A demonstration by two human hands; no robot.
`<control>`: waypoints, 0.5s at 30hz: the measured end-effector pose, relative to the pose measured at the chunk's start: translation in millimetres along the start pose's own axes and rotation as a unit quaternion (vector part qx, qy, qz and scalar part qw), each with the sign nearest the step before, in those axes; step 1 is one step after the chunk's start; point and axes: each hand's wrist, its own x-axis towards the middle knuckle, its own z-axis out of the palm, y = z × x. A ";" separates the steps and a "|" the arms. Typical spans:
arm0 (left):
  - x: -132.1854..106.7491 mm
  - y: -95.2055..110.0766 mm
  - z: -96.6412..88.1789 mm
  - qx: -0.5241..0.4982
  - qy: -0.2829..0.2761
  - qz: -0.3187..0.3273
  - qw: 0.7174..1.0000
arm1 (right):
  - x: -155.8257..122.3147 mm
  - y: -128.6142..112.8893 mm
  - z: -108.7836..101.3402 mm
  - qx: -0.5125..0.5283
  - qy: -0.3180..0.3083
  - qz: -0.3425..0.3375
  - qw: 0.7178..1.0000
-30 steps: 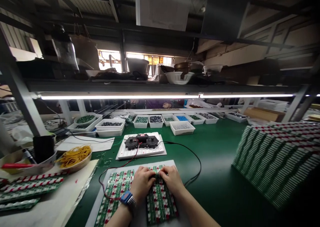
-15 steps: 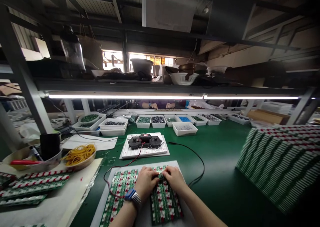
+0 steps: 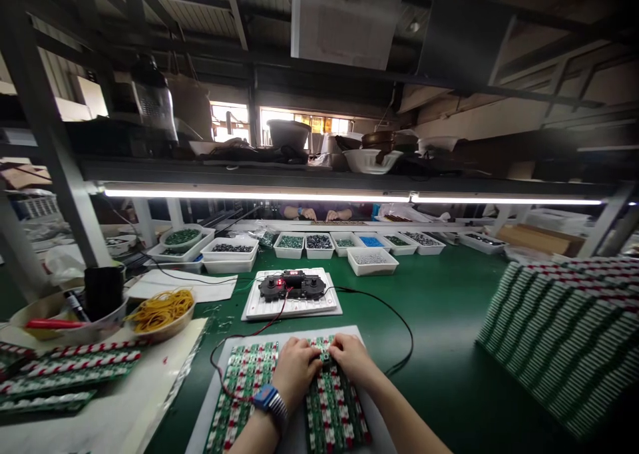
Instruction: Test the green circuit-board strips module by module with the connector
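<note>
Two panels of green circuit boards with rows of white and red parts lie side by side: a left panel (image 3: pixel 243 374) and a right panel (image 3: pixel 332 411). My left hand (image 3: pixel 297 367), a blue watch on its wrist, rests over the gap with its fingers closed at the right panel's upper part. My right hand (image 3: pixel 352 357) comes in from the other side, fingers pinched. Between the fingertips sits a small dark square part (image 3: pixel 326 358). A red-and-black wire (image 3: pixel 215 361) runs under my left wrist. Behind, a black device (image 3: pixel 292 286) with a lit red display lies on a white foam tray (image 3: pixel 252 307).
Stacked circuit panels (image 3: pixel 554 347) rise at the right. Yellow rubber bands (image 3: pixel 162 309) fill a bowl at the left, beside more panels (image 3: pixel 74 371). White bins of small parts, including a front bin (image 3: pixel 373 269), line the back. Beyond, a co-worker's hands (image 3: pixel 322 213) show. A black cable (image 3: pixel 410 327) loops right.
A red light has come on at the left of the black device. Both hands stay at the same place on the right panel; the whole view has shifted slightly.
</note>
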 end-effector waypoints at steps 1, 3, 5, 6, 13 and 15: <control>-0.6 0.7 -0.5 0.006 -0.003 0.003 1.000 | -0.3 -0.8 -0.1 -0.003 -0.001 0.001 1.000; -1.6 1.7 -1.1 0.013 -0.005 0.007 1.000 | -2.4 -3.0 -0.6 -0.012 0.007 0.000 1.000; -2.0 2.1 -1.3 0.013 -0.003 0.007 1.000 | -6.2 -6.4 -1.5 -0.026 0.020 -0.001 0.999; -2.1 2.3 -1.4 0.012 -0.002 0.006 1.000 | -8.4 -8.8 -2.3 -0.030 0.026 -0.001 0.999; -2.9 3.6 -1.1 -0.010 0.012 0.000 1.000 | -19.2 -26.6 -10.5 -0.029 0.035 0.030 0.999; -3.4 3.6 -0.9 -0.013 0.013 0.001 1.000 | -20.9 -26.9 -10.9 -0.025 0.035 0.028 0.999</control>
